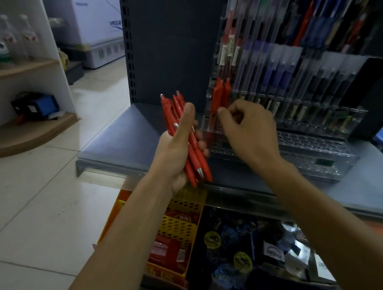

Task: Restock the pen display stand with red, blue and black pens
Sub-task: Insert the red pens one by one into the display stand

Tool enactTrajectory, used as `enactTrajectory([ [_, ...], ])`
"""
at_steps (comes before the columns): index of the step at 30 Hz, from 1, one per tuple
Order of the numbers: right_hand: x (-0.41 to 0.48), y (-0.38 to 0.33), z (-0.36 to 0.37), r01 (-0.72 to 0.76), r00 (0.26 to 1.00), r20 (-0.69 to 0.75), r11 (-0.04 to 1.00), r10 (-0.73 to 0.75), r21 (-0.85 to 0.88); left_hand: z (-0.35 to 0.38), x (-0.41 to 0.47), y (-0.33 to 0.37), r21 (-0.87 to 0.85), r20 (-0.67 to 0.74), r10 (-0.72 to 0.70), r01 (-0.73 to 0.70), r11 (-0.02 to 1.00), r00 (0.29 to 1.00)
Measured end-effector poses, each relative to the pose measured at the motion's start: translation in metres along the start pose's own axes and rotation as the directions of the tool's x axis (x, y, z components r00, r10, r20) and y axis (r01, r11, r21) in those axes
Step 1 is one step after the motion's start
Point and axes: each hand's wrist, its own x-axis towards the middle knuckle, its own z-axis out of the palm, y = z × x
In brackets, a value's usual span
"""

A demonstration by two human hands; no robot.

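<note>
Red plastic click pens (186, 143): a bundle stood almost upright, long axes running from near-low to far-high; clicker ends pointed up and away, and one silver tip pointed down at the near end.
Left hand (174, 154): its fingers curled round the middle of the bundle and its thumb lay flat along the front. The pens stuck out above the thumb tip and below the palm.
Right hand (249, 128): fingers curled, thumb and forefinger pinched at the lower part of the slotted red pens (218, 95). The thumb hid the exact contact.
Slotted red pens: upright in the leftmost column, leaning slightly far and right, just right of the held bundle.
Clear acrylic tiered display stand (309, 142): sat on the grey metal shelf (118, 136), its lower left corner behind the right hand.
Hard to make out: the upper rows were blurred. Blue-capped pens (273, 73) stood right of the red column, and the darker pens farther right could not be told apart.
</note>
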Motion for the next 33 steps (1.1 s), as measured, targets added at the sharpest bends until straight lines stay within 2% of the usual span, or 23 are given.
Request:
enactTrajectory([
  [1, -0.006, -0.006, -0.003, 0.006, 0.999, 0.049, 0.994, -0.011, 0.107, 0.000, 0.000, -0.001, 0.041, -0.014, 0.007, -0.007, 0.999, 1.000],
  [3, -0.018, -0.019, -0.007, 0.000, 0.970, 0.234, 0.965, -0.064, 0.263, 0.001, 0.000, -0.003, 0.080, -0.017, 0.035, -0.034, 0.996, 0.999],
  [5, -0.025, -0.025, -0.010, 0.016, 0.930, 0.351, 0.967, -0.108, 0.255, 0.003, -0.002, -0.002, 0.080, -0.044, 0.046, -0.042, 0.996, 0.998],
  [8, -0.031, -0.026, -0.014, -0.013, 0.903, 0.419, 0.969, -0.095, 0.248, 0.004, -0.002, -0.002, 0.122, -0.150, 0.072, -0.054, 0.991, 0.986],
  [13, -0.030, -0.018, -0.016, -0.030, 0.903, 0.427, 0.985, -0.047, 0.172, 0.006, -0.002, -0.006, 0.158, -0.169, 0.092, -0.065, 0.985, 0.981],
  [18, -0.030, -0.019, -0.018, -0.179, 0.876, 0.480, 0.960, 0.056, 0.216, 0.006, -0.001, -0.010, 0.164, -0.173, 0.131, -0.102, 0.981, 0.976],
  [22, -0.031, -0.017, -0.020, -0.132, 0.875, 0.483, 0.976, 0.032, 0.174, 0.010, -0.004, -0.008, 0.261, -0.185, 0.185, -0.133, 0.956, 0.965],
  [26, -0.030, -0.012, -0.021, -0.166, 0.853, 0.517, 0.974, 0.062, 0.157, 0.013, -0.005, -0.009, 0.330, -0.168, 0.220, -0.155, 0.931, 0.961],
  [30, -0.032, -0.007, -0.022, -0.071, 0.853, 0.522, 0.993, 0.008, 0.099, 0.015, -0.006, -0.011, 0.308, -0.163, 0.233, -0.175, 0.935, 0.959],
  [33, -0.030, -0.005, -0.025, -0.086, 0.902, 0.432, 0.984, 0.011, 0.156, 0.013, -0.003, -0.012, 0.218, -0.200, 0.174, -0.129, 0.967, 0.964],
])
